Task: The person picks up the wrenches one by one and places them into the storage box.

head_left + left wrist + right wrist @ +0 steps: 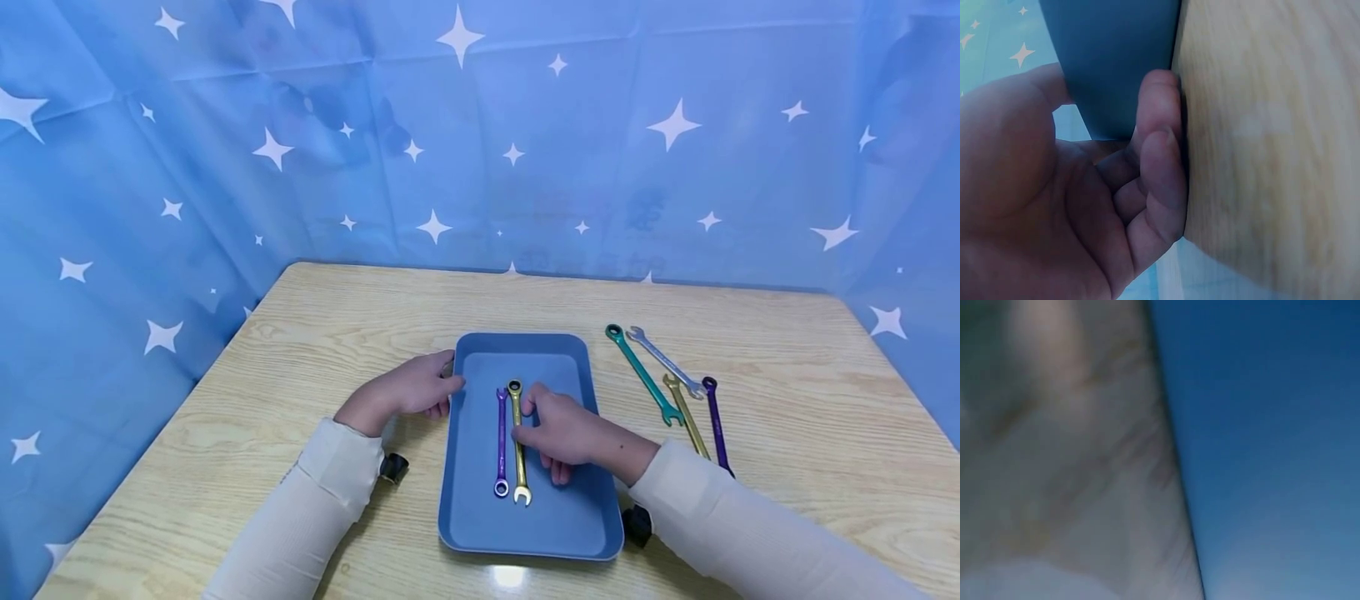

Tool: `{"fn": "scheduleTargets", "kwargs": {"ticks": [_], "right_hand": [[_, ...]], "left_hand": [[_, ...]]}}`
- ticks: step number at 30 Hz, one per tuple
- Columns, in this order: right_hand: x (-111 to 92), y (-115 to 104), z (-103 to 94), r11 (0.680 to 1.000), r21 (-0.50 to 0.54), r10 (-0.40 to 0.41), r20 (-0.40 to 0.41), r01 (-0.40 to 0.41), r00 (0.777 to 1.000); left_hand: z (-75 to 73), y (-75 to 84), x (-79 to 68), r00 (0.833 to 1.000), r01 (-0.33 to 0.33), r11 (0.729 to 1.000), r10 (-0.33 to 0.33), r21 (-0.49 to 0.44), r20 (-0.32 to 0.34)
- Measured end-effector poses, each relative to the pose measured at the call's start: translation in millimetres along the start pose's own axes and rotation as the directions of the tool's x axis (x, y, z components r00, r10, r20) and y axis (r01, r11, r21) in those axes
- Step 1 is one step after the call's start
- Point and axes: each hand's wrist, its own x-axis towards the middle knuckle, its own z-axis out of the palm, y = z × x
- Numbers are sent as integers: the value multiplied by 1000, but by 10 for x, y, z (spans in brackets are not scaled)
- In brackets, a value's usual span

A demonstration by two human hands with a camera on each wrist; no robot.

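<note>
A blue tray lies on the wooden table. My left hand grips its left side, thumb on the rim; in the left wrist view the fingers curl against the tray's outer wall. Inside the tray a purple wrench and a gold wrench lie side by side, lengthwise. My right hand reaches in over the right rim and pinches the gold wrench near its middle, thumb across the shaft and index finger beside it. The blurred right wrist view shows only the tray and the tabletop.
Right of the tray, a green wrench, a silver wrench, a second gold wrench and a dark purple wrench lie loosely grouped on the table. A blue star-patterned curtain hangs behind the table.
</note>
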Motion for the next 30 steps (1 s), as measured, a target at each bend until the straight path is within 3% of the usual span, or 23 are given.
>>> {"fn": "scheduleTargets", "kwargs": {"ticks": [8, 17, 24, 30], "right_hand": [[-110, 65, 50, 982, 92, -165, 15, 163, 986], [-387, -13, -77, 953, 19, -294, -196, 303, 936], [-492, 101, -244, 956, -7, -281, -300, 293, 912], [-552, 228, -376, 953, -92, -303, -353, 290, 885]], "left_hand": [[48, -60, 1, 1000, 0, 1000, 0, -1, 9], [21, -24, 4, 1000, -17, 1000, 17, 6, -7], [-1, -13, 1, 1000, 1, 1000, -1, 18, -13], [8, -5, 2, 1000, 2, 1000, -2, 17, -14]]}}
